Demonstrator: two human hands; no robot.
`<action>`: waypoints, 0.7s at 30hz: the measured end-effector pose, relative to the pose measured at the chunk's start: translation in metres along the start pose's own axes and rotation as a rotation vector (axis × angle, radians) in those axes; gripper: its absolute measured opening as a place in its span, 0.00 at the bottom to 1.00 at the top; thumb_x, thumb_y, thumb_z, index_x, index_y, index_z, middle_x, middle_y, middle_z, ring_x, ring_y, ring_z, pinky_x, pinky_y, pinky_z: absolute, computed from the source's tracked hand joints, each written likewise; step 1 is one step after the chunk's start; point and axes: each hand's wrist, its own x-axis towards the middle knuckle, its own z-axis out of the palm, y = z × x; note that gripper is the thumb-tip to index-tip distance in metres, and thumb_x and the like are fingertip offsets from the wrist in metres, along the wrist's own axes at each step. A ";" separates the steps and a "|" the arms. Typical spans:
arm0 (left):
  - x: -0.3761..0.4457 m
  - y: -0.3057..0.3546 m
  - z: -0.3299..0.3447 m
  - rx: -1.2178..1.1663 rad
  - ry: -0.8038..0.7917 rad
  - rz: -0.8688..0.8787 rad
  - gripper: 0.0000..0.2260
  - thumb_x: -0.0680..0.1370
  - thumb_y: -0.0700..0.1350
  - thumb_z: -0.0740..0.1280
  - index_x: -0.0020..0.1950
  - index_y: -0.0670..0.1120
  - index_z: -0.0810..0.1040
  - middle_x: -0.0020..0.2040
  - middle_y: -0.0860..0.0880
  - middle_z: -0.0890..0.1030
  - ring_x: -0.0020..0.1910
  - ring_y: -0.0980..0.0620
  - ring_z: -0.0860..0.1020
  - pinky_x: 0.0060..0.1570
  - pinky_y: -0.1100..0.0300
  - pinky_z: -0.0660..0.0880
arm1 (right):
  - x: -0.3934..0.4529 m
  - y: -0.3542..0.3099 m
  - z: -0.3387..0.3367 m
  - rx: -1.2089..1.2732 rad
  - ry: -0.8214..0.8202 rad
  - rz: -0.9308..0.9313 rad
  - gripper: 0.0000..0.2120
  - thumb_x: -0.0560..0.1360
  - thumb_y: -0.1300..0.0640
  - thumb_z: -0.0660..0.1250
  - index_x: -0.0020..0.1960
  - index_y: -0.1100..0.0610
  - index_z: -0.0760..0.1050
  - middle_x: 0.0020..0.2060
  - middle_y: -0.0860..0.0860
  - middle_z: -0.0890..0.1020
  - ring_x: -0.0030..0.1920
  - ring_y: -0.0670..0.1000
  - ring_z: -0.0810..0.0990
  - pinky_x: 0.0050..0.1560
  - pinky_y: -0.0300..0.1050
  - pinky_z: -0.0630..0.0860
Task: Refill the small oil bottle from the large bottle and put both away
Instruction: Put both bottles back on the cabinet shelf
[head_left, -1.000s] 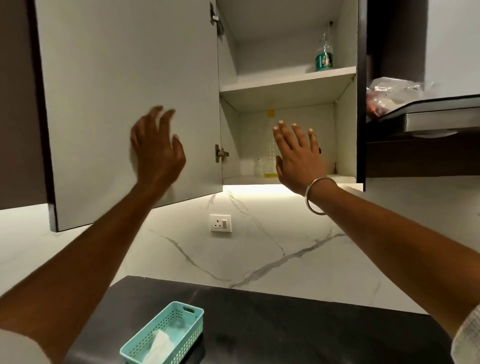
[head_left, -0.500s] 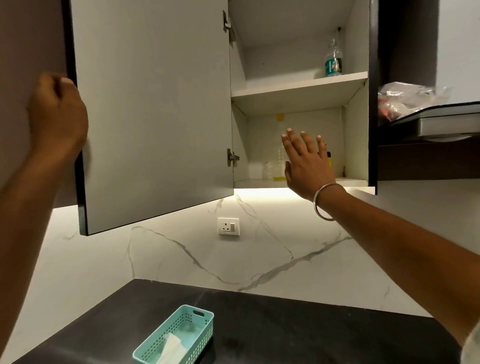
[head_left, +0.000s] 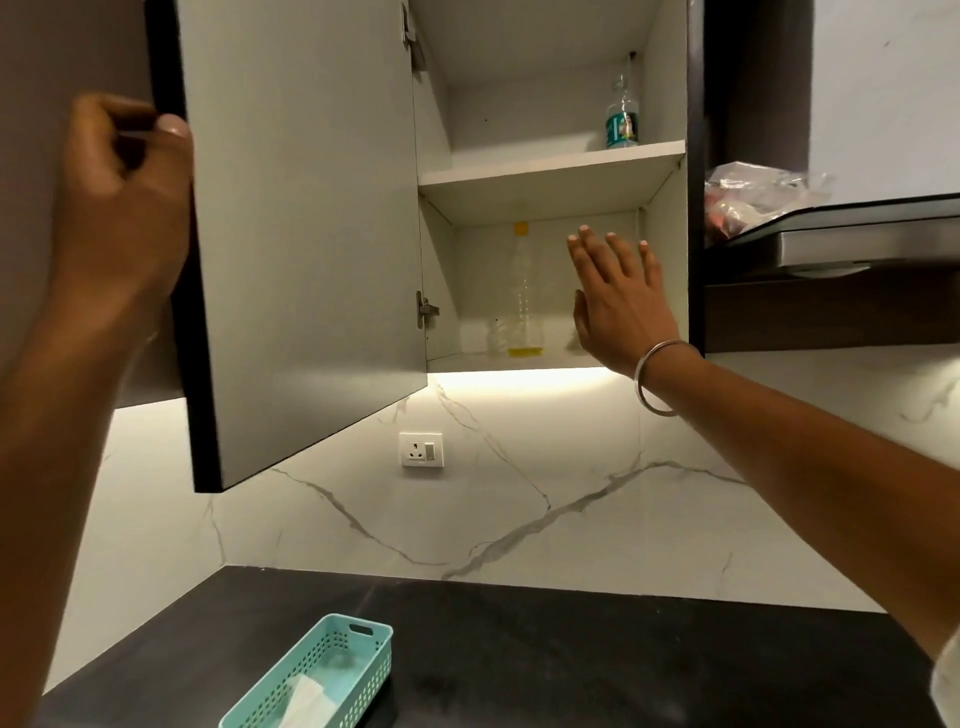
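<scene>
A tall clear bottle (head_left: 522, 291) with a yellow cap stands on the lower shelf (head_left: 467, 361) of the open wall cabinet, with a thin layer of yellow oil at its bottom. A small clear bottle (head_left: 496, 338) sits just left of it, faint against the white wall. My right hand (head_left: 618, 306) is held flat with fingers apart in front of the shelf, right of the tall bottle and not touching it. My left hand (head_left: 119, 197) is curled around the outer edge of the cabinet door (head_left: 306, 234).
A green-labelled bottle (head_left: 622, 122) stands on the upper shelf. A range hood (head_left: 841, 244) with a plastic bag (head_left: 753, 197) on top juts out at right. Below, a teal basket (head_left: 322, 670) sits on the black countertop (head_left: 571, 649). A wall socket (head_left: 421, 449) is on the marble backsplash.
My left hand went from lying flat on the door's inner face to gripping its outer edge. My right hand shifted right, uncovering the tall bottle.
</scene>
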 end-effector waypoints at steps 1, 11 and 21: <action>-0.011 0.016 0.010 -0.032 -0.047 -0.025 0.07 0.78 0.59 0.61 0.49 0.57 0.71 0.47 0.58 0.77 0.46 0.63 0.76 0.48 0.71 0.72 | 0.003 0.002 -0.005 0.013 0.049 -0.005 0.27 0.78 0.53 0.54 0.76 0.55 0.53 0.74 0.54 0.59 0.73 0.59 0.59 0.73 0.60 0.53; -0.083 0.081 0.105 -0.334 -0.324 -0.013 0.20 0.78 0.54 0.66 0.67 0.51 0.67 0.59 0.50 0.75 0.56 0.58 0.76 0.55 0.63 0.75 | 0.035 0.011 -0.072 0.466 0.617 -0.040 0.16 0.76 0.55 0.56 0.62 0.58 0.71 0.58 0.57 0.73 0.57 0.48 0.68 0.54 0.46 0.65; -0.143 0.100 0.209 -0.263 -0.471 0.056 0.24 0.76 0.54 0.69 0.68 0.48 0.67 0.65 0.49 0.68 0.60 0.57 0.71 0.57 0.65 0.74 | 0.056 0.032 -0.109 0.600 0.540 -0.173 0.13 0.76 0.56 0.58 0.55 0.62 0.75 0.59 0.61 0.70 0.61 0.52 0.67 0.58 0.37 0.68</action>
